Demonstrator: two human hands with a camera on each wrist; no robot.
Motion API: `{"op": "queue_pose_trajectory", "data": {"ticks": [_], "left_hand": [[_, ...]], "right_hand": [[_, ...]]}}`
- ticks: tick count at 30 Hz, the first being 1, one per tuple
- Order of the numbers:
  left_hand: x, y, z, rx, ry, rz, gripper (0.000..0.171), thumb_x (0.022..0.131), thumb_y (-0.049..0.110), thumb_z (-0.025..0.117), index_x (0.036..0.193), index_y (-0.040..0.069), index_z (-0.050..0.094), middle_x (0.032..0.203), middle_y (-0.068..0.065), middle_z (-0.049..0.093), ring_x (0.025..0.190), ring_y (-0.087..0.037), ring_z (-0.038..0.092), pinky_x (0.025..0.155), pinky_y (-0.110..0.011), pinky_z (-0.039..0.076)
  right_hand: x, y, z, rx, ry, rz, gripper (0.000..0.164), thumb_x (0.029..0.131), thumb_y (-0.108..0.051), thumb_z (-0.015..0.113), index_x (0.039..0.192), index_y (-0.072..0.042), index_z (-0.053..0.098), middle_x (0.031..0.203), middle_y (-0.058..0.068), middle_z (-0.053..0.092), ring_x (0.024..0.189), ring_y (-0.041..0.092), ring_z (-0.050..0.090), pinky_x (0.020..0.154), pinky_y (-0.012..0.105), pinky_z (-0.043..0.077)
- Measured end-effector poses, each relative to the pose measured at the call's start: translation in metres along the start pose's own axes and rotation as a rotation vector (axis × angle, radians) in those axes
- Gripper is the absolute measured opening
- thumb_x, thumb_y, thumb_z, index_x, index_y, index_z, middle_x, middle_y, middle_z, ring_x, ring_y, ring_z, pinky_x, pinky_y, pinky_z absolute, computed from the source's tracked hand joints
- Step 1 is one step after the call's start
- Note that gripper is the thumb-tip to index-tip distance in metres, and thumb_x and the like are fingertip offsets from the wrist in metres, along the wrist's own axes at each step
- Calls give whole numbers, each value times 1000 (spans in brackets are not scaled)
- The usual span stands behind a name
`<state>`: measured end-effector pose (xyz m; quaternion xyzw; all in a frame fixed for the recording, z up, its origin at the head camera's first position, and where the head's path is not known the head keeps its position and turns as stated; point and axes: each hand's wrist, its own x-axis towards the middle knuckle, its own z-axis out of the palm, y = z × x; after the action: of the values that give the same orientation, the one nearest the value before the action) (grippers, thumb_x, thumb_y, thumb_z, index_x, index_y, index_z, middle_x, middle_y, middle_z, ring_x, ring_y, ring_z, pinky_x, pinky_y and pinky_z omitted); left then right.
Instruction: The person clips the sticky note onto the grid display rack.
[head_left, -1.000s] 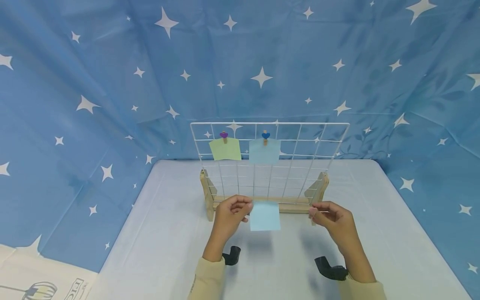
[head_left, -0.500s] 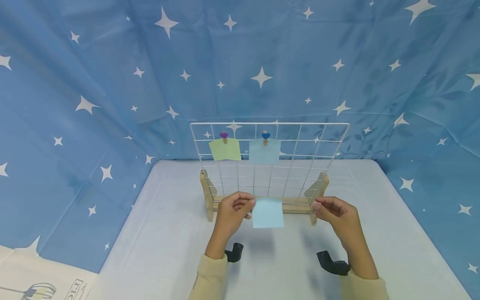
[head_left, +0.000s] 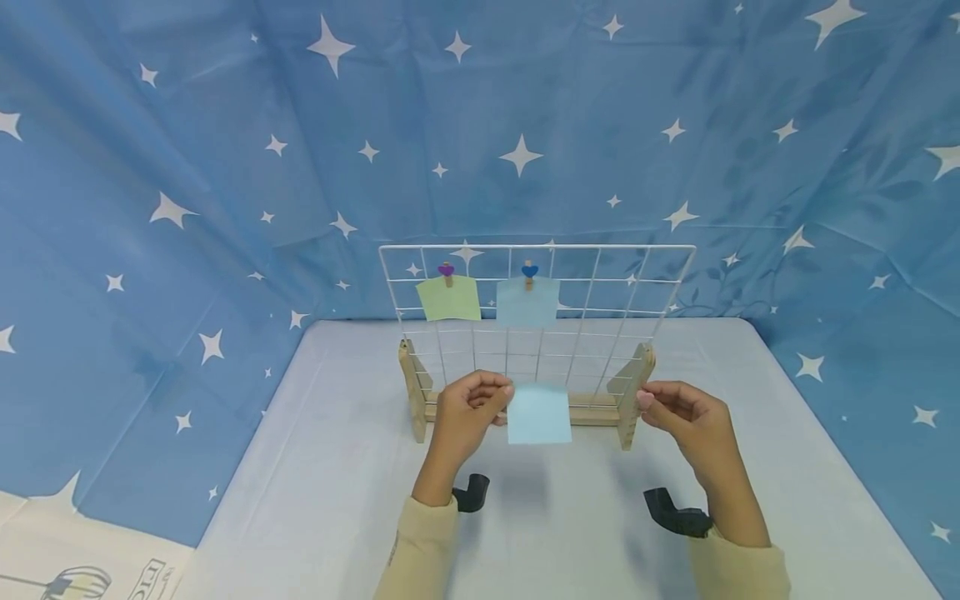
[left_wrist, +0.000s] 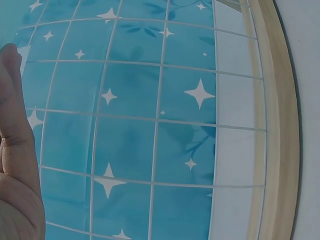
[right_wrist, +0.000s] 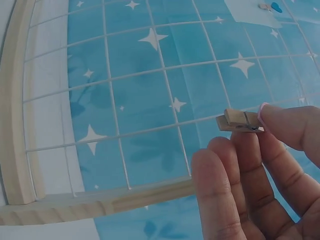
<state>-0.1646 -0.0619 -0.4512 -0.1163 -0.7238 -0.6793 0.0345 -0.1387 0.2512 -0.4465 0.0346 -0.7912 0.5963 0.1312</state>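
A light blue square paper note point(head_left: 539, 415) hangs in front of the wire grid rack, its upper left corner pinched by my left hand point(head_left: 467, 423). In the right wrist view, the thumb and fingers of my right hand point(right_wrist: 255, 175) pinch a small wooden clothespin point(right_wrist: 240, 120). In the head view my right hand point(head_left: 693, 425) is near the rack's right wooden foot. The white wire grid point(head_left: 580, 336) stands upright ahead of both hands. A green note point(head_left: 452, 301) and another light blue note point(head_left: 527, 305) are clipped on it with heart-topped clothespins.
The rack's wooden base point(head_left: 592, 415) and side feet rest on a white-covered table point(head_left: 330, 467). Behind it hangs a blue cloth point(head_left: 480, 108) with white stars. Black wrist mounts point(head_left: 678, 514) are on both wrists. A printed cream cloth point(head_left: 82, 558) lies at lower left.
My left hand has lifted the light blue note up and slightly right, closer to the grid. My right hand has moved up and to the right with the clothespin.
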Motion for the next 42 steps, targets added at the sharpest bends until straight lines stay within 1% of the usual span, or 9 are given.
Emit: {"op": "queue_pose_trajectory", "data": {"ticks": [3,9,18,20,25,28,35,39,42], "left_hand": [[4,3,2,10,-3,7,12,104,11,75,109,0,77,93,-10,76,76,-12,69,69,-24,64],[8,8,5,22,-2,23,10,103,11,76,108,2,78,93,-9,76,78,-13,69,68,-23,63],[16,14,13,32,2,65,12,103,12,76,108,1,78,94,-11,76,85,-28,73,68,-25,64],[17,16,15,36,4,67,11,103,12,76,107,1,78,94,-11,76,84,-29,73,68,-24,63],[21,17,17,41,7,67,13,104,13,76,107,1,77,94,-11,76,85,-39,72,69,-25,64],[24,20,19,53,2,78,14,104,15,76,108,2,77,94,-10,76,85,-39,72,70,-27,65],[32,23,22,64,-5,94,15,105,17,75,107,3,78,95,-10,76,85,-29,73,70,-29,65],[34,26,24,57,-9,96,14,105,16,75,108,2,77,95,-10,76,89,-39,72,70,-27,65],[36,29,24,58,-12,104,15,105,16,75,109,2,77,95,-10,75,90,-41,72,69,-26,64]], "right_hand": [[2,-3,-1,0,-10,-10,26,102,1,73,122,17,68,100,-10,74,91,1,74,79,17,62],[6,-9,-4,-32,-22,-21,27,103,-5,74,122,15,70,104,1,77,90,-1,74,79,16,61],[9,-16,-6,-15,-45,-48,28,103,-6,75,121,16,70,102,3,76,88,1,74,79,17,62],[10,-17,-6,-14,-51,-55,26,103,-4,75,119,15,70,100,-1,75,87,2,74,79,17,62],[12,-20,-6,-29,-60,-73,21,102,1,73,118,15,71,97,-12,73,87,1,73,78,16,61],[13,-22,-7,-36,-61,-85,22,102,0,73,119,14,71,99,-10,74,87,1,73,78,16,61],[17,-26,-9,-52,-59,-76,24,103,-4,74,120,13,72,101,-9,74,88,-1,73,79,15,61],[19,-30,-10,-72,-59,-76,24,104,-5,73,121,13,72,101,-11,74,89,-1,73,80,14,60],[21,-32,-11,-82,-59,-80,25,104,-6,73,121,12,72,101,-12,74,90,-2,72,81,14,60]]}}
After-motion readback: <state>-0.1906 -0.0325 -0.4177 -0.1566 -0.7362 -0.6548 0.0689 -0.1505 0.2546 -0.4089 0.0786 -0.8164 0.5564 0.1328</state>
